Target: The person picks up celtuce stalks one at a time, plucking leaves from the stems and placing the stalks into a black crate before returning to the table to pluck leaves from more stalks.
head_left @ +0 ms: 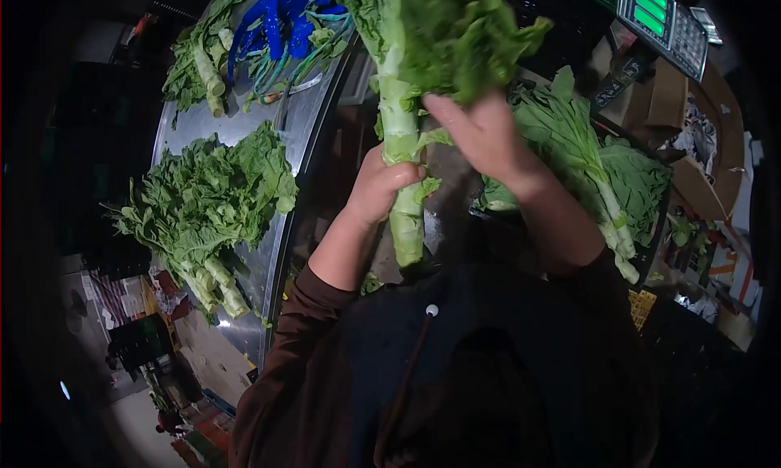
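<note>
A thick pale-green celtuce stalk (403,130) stands nearly upright in front of my chest, its leafy top at the upper edge of the head view. My left hand (382,187) is wrapped round its lower part, with the thumb across the front. Beside the upper stalk is my right hand (488,134), blurred by motion. Its thumb points toward the stem, while its fingers are smeared against the moving leaves (464,41). Small leaf scraps cling to the stem near the left thumb.
On the metal table (252,293) at left lie a leafy celtuce bunch (215,195), another stalk (207,73), blue gloves (281,24) and what looks like a knife (305,85). More celtuce (569,142) lies at right, below a scale with a green display (651,8). A cardboard box (691,163) stands farther right.
</note>
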Demonstrator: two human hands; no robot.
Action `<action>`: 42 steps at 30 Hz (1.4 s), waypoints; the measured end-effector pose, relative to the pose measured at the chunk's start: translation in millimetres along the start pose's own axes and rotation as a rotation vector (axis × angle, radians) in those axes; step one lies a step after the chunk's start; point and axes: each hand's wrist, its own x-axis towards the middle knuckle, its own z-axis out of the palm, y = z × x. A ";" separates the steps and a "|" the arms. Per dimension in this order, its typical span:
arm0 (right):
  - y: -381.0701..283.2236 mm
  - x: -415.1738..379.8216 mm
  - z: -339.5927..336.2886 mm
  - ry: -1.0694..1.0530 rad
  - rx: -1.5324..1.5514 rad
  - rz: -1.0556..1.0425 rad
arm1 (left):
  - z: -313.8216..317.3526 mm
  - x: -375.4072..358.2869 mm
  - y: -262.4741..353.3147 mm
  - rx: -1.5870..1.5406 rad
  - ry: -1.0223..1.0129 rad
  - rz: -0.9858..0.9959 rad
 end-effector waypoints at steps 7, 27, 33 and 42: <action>17.8 1.2 26.4 0.166 0.135 0.044 | 4.5 -12.1 -1.1 0.062 0.068 -0.002; 25.2 -36.0 34.8 0.035 0.294 0.343 | 0.4 14.4 4.2 -0.158 0.091 0.054; 27.3 -43.9 37.6 0.100 0.025 0.060 | 9.6 19.7 -8.8 -0.191 0.262 0.222; 46.3 -72.9 -8.9 0.305 0.442 0.675 | 0.9 25.6 -5.3 -0.107 0.353 0.241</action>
